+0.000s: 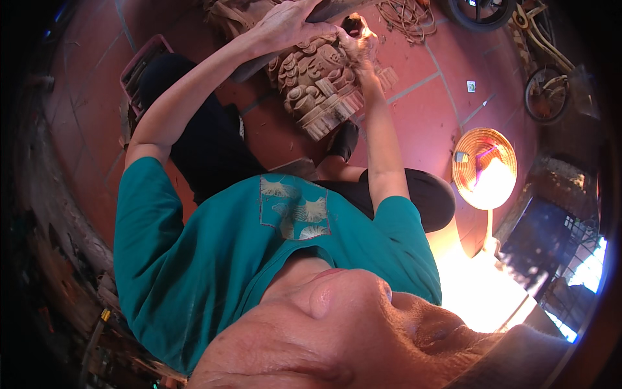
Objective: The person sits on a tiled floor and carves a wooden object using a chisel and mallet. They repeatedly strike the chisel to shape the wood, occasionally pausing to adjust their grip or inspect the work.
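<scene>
A brown carved wooden piece [317, 94], with deep rounded and curled relief, lies on the floor in front of me. My left hand [285, 27] is at its far left edge, at the top of the view. Its thumb reaches toward the right hand, and its fingers curl over a dark edge that I cannot identify. My right hand [359, 47] is bent closed at the carving's far right corner, close to the left thumb. A dark gap shows between its fingers; what they grip is hidden.
Red floor tiles [414, 110] surround the carving. A woven conical hat [483, 162] stands to the right in bright light. Coiled cord [408, 23] lies at the far side, with wheels [546, 94] at the far right. A pink plastic stool [146, 65] is on the left.
</scene>
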`<move>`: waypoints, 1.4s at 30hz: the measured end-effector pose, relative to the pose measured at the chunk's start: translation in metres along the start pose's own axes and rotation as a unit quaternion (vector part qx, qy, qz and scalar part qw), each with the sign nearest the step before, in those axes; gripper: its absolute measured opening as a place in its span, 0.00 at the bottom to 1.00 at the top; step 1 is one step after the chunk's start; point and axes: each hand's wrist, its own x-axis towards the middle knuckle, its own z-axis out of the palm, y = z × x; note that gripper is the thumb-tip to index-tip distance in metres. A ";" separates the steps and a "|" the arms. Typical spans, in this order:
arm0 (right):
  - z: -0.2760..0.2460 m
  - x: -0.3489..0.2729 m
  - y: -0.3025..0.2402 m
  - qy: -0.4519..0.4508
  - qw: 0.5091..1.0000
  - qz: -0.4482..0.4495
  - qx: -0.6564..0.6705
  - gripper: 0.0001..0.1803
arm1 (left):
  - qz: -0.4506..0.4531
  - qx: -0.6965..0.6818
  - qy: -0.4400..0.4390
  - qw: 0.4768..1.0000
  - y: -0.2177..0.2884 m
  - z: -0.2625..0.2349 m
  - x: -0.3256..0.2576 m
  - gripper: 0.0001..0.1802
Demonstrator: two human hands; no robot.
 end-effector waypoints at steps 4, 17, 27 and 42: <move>-0.006 -0.001 -0.009 -0.006 0.999 -0.005 0.052 0.23 | -0.028 0.171 -0.042 0.984 -0.043 0.021 0.001 0.45; -0.023 0.000 0.035 0.022 0.982 0.132 0.130 0.30 | 0.010 0.098 -0.049 0.994 -0.021 -0.002 0.002 0.47; -0.013 -0.002 0.033 0.004 0.988 0.111 0.104 0.26 | -0.003 0.097 -0.042 0.994 -0.023 0.023 0.001 0.45; 0.008 0.002 0.117 0.050 0.960 0.079 0.266 0.33 | 0.086 0.211 -0.049 0.972 -0.039 0.040 0.014 0.45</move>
